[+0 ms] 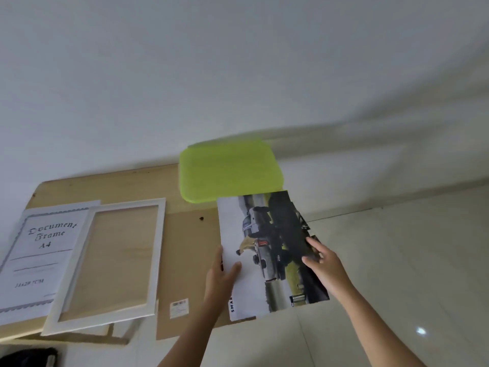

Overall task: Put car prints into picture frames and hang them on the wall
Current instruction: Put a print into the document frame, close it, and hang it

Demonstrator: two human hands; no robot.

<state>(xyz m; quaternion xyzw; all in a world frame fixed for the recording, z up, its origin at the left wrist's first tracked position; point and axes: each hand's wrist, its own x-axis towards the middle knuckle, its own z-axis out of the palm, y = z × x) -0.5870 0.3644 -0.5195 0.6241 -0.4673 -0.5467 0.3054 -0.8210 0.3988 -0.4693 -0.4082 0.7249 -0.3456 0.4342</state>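
One car print (264,221) at the tabletop (127,186) edge
My left fingers (236,267) pinched its white margin; right fingers (312,243) lay released on its dark side

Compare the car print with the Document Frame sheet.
The car print is a colour photo; the Document Frame sheet bears black lettering on white. The left hand grips the print and the right hand touches it; the sheet lies untouched, partly under the white frame. Both are rectangular paper sheets.

Forearms reach forward; left hand (222,274) pinches the car print (267,229), right hand (326,264) lays spread fingers on it
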